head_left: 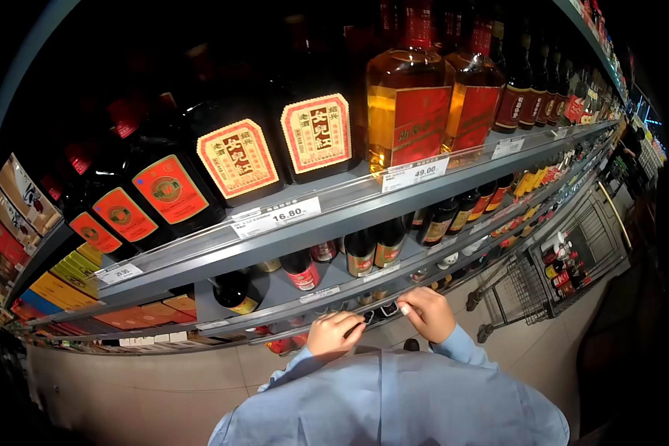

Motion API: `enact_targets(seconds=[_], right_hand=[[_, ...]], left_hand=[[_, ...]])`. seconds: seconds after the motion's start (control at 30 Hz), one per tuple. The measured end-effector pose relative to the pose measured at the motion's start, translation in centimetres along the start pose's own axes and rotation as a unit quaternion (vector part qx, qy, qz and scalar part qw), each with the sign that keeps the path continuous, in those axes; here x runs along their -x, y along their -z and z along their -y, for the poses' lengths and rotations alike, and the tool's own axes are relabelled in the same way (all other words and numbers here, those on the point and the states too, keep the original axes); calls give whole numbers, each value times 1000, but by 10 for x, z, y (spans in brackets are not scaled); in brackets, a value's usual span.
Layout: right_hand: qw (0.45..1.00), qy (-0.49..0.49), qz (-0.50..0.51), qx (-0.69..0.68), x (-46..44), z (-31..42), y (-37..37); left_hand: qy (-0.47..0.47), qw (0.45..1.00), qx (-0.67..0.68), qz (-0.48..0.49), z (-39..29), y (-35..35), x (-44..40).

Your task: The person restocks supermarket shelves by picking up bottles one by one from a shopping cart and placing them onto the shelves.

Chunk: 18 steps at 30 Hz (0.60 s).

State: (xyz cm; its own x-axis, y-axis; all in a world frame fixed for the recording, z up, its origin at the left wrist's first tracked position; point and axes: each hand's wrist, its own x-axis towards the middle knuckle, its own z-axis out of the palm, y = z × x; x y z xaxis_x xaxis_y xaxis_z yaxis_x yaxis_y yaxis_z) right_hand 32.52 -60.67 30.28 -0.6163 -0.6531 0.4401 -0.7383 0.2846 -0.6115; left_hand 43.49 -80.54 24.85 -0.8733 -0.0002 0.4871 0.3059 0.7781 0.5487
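Observation:
My left hand (334,334) is in front of the lower shelves at the bottom middle of the view. Its fingers are curled in, and a dark patch shows by the fingertips; whether it is an object or a shadow is unclear. To its right, my right hand (427,314) has bent fingers drawn together near the thumb, and anything inside is hidden. The hands are apart, both in light blue sleeves (464,348). Closest behind them is the lower shelf, with dark bottles (360,254) and a red-labelled bottle (300,270).
The upper shelf carries square dark bottles (239,157), amber bottles with red labels (409,111) and orange-labelled bottles (169,189). Price tags (276,217) line its edge. A metal shopping cart (524,286) holding bottles stands at the right on the tiled floor (171,379).

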Motion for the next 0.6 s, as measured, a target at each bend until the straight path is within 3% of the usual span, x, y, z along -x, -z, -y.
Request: enact_targets(seconds=[0.1, 0.33, 0.43, 0.6], right_hand=[[999, -34, -26, 15, 32, -24, 14], [989, -117, 28, 83, 91, -77, 75], [991, -115, -17, 64, 115, -90, 116], [978, -162, -13, 133, 189, -148, 190]], left_hand=[[2, 998, 1, 69, 0, -22, 4], [-49, 968, -15, 246, -52, -94, -46], [-96, 950, -38, 293, -90, -144, -68], [-139, 948, 22, 285, -162, -228, -101]])
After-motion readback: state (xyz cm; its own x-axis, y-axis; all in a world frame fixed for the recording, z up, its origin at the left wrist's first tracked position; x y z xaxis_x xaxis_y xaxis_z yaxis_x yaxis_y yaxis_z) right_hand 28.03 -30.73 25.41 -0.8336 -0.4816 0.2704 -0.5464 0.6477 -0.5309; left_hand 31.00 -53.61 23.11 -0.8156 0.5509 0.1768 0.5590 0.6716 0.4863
